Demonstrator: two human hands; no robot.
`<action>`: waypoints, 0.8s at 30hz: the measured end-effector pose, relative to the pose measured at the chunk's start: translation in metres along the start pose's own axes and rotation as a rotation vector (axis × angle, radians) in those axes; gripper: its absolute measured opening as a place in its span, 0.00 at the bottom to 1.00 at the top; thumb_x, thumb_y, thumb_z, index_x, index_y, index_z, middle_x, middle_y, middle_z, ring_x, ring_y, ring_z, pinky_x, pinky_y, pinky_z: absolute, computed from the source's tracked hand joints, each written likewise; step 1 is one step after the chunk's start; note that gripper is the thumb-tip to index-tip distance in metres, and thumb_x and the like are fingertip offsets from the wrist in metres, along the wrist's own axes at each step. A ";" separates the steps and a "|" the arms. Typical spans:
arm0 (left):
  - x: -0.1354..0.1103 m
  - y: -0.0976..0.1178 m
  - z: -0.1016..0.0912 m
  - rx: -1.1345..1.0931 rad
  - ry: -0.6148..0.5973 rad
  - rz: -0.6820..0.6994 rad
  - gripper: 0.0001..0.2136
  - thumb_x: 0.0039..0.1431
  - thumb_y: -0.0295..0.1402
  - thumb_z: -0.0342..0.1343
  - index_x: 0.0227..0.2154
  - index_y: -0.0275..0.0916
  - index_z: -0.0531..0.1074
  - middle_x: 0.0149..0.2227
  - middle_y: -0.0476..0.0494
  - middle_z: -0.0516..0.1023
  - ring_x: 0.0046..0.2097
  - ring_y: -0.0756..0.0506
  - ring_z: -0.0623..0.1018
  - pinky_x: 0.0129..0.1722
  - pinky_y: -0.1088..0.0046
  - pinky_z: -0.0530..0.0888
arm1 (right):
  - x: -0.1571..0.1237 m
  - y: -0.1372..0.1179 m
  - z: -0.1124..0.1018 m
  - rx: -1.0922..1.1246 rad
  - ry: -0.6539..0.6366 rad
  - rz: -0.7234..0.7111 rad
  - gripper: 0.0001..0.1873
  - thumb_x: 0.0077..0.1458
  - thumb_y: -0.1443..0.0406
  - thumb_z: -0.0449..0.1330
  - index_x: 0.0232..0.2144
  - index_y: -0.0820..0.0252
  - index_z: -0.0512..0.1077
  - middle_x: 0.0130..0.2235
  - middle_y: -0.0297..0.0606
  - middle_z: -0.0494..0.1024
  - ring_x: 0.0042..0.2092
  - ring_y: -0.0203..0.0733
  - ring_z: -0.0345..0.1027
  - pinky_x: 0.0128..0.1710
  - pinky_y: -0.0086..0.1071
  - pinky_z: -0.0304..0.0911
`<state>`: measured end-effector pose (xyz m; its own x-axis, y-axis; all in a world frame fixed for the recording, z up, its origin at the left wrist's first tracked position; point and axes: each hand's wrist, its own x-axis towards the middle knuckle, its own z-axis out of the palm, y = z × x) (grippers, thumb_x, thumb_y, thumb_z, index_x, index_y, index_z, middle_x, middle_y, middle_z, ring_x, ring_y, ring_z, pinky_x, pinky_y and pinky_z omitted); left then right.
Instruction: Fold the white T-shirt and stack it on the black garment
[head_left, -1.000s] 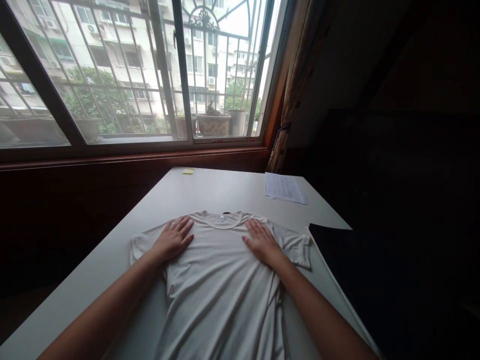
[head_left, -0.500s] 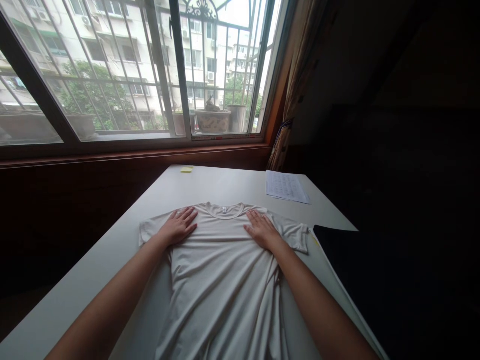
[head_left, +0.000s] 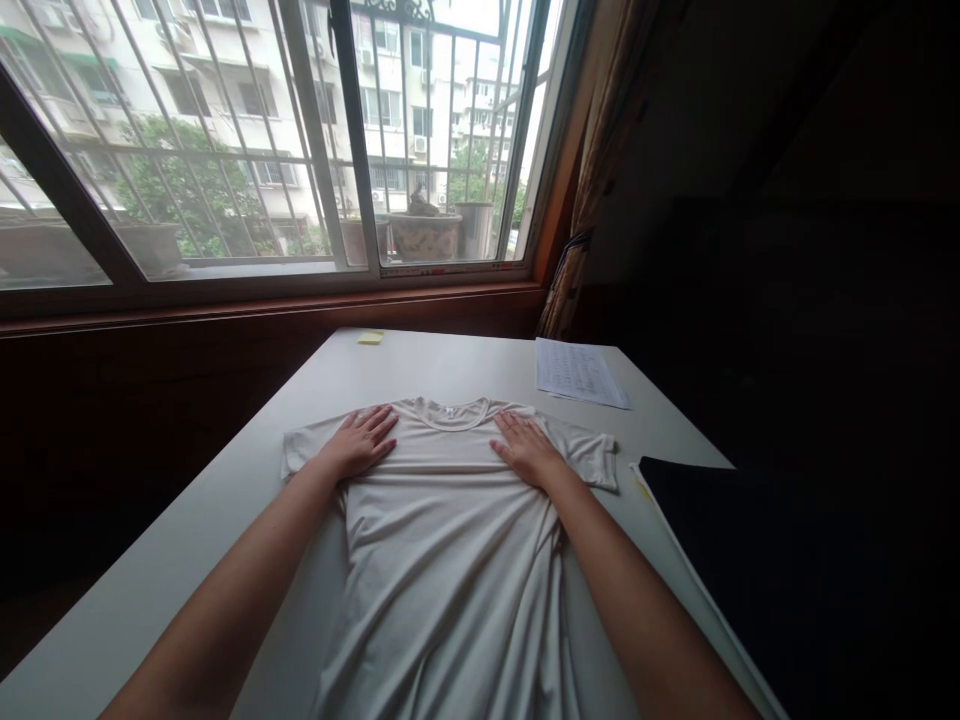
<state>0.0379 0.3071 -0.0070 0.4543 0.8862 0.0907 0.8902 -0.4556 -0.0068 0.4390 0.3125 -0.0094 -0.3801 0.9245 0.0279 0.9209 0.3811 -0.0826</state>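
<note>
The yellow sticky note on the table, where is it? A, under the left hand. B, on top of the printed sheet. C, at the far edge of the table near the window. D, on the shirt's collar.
C: the yellow sticky note lies alone at the far edge of the table, below the window, well beyond the T-shirt and apart from the printed sheet.

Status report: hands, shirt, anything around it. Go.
Left hand and right hand flat and open on the shirt shoulders. Shirt spread on the table, collar toward the window. Paper sheet lies apart.
</note>
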 end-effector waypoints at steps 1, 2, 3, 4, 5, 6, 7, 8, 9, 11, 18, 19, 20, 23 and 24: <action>0.002 0.000 0.000 0.000 0.003 0.000 0.29 0.73 0.51 0.35 0.71 0.46 0.49 0.73 0.45 0.47 0.72 0.40 0.49 0.68 0.52 0.48 | 0.001 0.001 0.000 0.000 0.001 -0.001 0.37 0.68 0.47 0.37 0.72 0.58 0.44 0.74 0.36 0.41 0.74 0.44 0.33 0.72 0.43 0.31; 0.003 -0.001 0.000 0.000 0.005 0.000 0.29 0.73 0.51 0.35 0.71 0.46 0.49 0.73 0.45 0.47 0.72 0.40 0.49 0.68 0.52 0.48 | 0.003 0.001 -0.001 0.000 0.002 -0.002 0.37 0.68 0.47 0.37 0.72 0.58 0.44 0.74 0.36 0.41 0.74 0.44 0.33 0.72 0.43 0.31; 0.005 -0.001 0.000 0.000 0.007 0.001 0.29 0.73 0.51 0.35 0.71 0.46 0.49 0.73 0.45 0.47 0.72 0.40 0.49 0.68 0.52 0.48 | 0.004 0.002 -0.001 0.000 0.002 -0.003 0.37 0.68 0.47 0.37 0.72 0.58 0.44 0.74 0.36 0.41 0.74 0.44 0.33 0.72 0.42 0.31; 0.006 -0.002 0.000 0.001 0.009 0.002 0.29 0.73 0.50 0.35 0.71 0.46 0.50 0.73 0.45 0.47 0.72 0.40 0.49 0.68 0.52 0.48 | 0.005 0.002 -0.002 0.000 0.002 -0.003 0.37 0.68 0.47 0.36 0.72 0.58 0.44 0.74 0.36 0.41 0.74 0.44 0.33 0.71 0.42 0.31; 0.007 -0.002 0.000 0.001 0.010 0.003 0.29 0.73 0.50 0.35 0.71 0.46 0.50 0.73 0.45 0.47 0.72 0.40 0.49 0.68 0.52 0.48 | 0.006 0.003 -0.002 0.000 0.000 -0.002 0.38 0.68 0.47 0.36 0.72 0.58 0.44 0.74 0.36 0.41 0.74 0.44 0.33 0.71 0.42 0.31; 0.009 -0.003 0.000 0.002 0.011 0.003 0.28 0.73 0.50 0.35 0.71 0.46 0.50 0.73 0.45 0.47 0.72 0.40 0.49 0.68 0.52 0.49 | 0.007 0.003 -0.002 0.001 -0.002 -0.002 0.38 0.68 0.47 0.36 0.72 0.58 0.44 0.74 0.36 0.41 0.74 0.44 0.33 0.71 0.43 0.31; 0.010 -0.003 0.000 0.002 0.011 0.003 0.28 0.73 0.50 0.36 0.70 0.46 0.51 0.73 0.45 0.48 0.72 0.40 0.49 0.68 0.52 0.49 | 0.008 0.004 -0.002 0.001 -0.005 -0.001 0.38 0.68 0.47 0.36 0.72 0.58 0.44 0.74 0.36 0.41 0.74 0.44 0.33 0.71 0.43 0.31; 0.012 -0.004 0.000 0.002 0.011 0.003 0.28 0.73 0.50 0.36 0.70 0.46 0.51 0.73 0.45 0.48 0.72 0.40 0.49 0.68 0.52 0.49 | 0.009 0.005 -0.002 0.002 -0.008 0.000 0.38 0.68 0.47 0.36 0.72 0.58 0.44 0.74 0.36 0.41 0.74 0.44 0.33 0.71 0.43 0.32; 0.013 -0.005 0.000 0.001 0.010 0.002 0.28 0.73 0.50 0.36 0.70 0.47 0.51 0.73 0.45 0.48 0.72 0.40 0.49 0.68 0.52 0.49 | 0.011 0.006 -0.002 0.002 -0.011 0.001 0.38 0.68 0.46 0.36 0.72 0.58 0.44 0.74 0.36 0.41 0.74 0.44 0.32 0.71 0.43 0.32; 0.017 -0.007 0.001 0.000 0.005 0.000 0.28 0.73 0.51 0.36 0.70 0.47 0.51 0.73 0.45 0.48 0.72 0.40 0.49 0.68 0.53 0.49 | 0.014 0.007 -0.001 0.003 -0.017 0.002 0.38 0.68 0.46 0.36 0.72 0.58 0.44 0.74 0.36 0.41 0.74 0.44 0.32 0.71 0.44 0.32; 0.024 -0.010 0.001 -0.005 -0.010 0.003 0.28 0.73 0.51 0.36 0.70 0.48 0.50 0.73 0.46 0.47 0.72 0.40 0.49 0.68 0.52 0.48 | 0.018 0.010 0.002 0.001 -0.012 0.003 0.39 0.68 0.46 0.36 0.72 0.59 0.43 0.74 0.36 0.40 0.74 0.43 0.31 0.71 0.43 0.31; 0.024 -0.010 0.001 -0.005 -0.009 0.002 0.28 0.73 0.50 0.36 0.70 0.47 0.51 0.73 0.46 0.47 0.72 0.39 0.49 0.68 0.52 0.49 | 0.018 0.010 0.002 0.000 -0.011 0.004 0.39 0.68 0.46 0.36 0.72 0.59 0.43 0.74 0.36 0.40 0.74 0.43 0.31 0.71 0.43 0.30; 0.025 -0.010 0.001 -0.005 -0.007 0.001 0.28 0.73 0.50 0.36 0.70 0.47 0.51 0.73 0.45 0.47 0.72 0.39 0.49 0.68 0.51 0.49 | 0.018 0.010 0.002 0.000 -0.010 0.005 0.39 0.68 0.46 0.36 0.72 0.59 0.43 0.74 0.36 0.39 0.74 0.42 0.31 0.71 0.42 0.30; 0.024 -0.008 0.000 -0.002 0.008 -0.003 0.27 0.73 0.49 0.37 0.70 0.49 0.53 0.72 0.46 0.49 0.72 0.39 0.51 0.67 0.51 0.51 | 0.017 0.010 0.001 0.001 -0.014 0.009 0.38 0.68 0.46 0.36 0.72 0.58 0.43 0.74 0.35 0.40 0.74 0.43 0.31 0.71 0.42 0.31; 0.024 -0.007 -0.001 0.000 0.019 -0.009 0.26 0.72 0.49 0.38 0.69 0.49 0.54 0.72 0.46 0.50 0.72 0.38 0.52 0.67 0.50 0.52 | 0.017 0.009 0.001 0.001 -0.014 0.010 0.38 0.68 0.46 0.36 0.72 0.58 0.43 0.74 0.35 0.40 0.74 0.43 0.32 0.71 0.42 0.31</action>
<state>0.0421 0.3312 -0.0038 0.4458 0.8883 0.1102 0.8941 -0.4479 -0.0064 0.4410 0.3322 -0.0103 -0.3720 0.9282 0.0128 0.9246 0.3717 -0.0841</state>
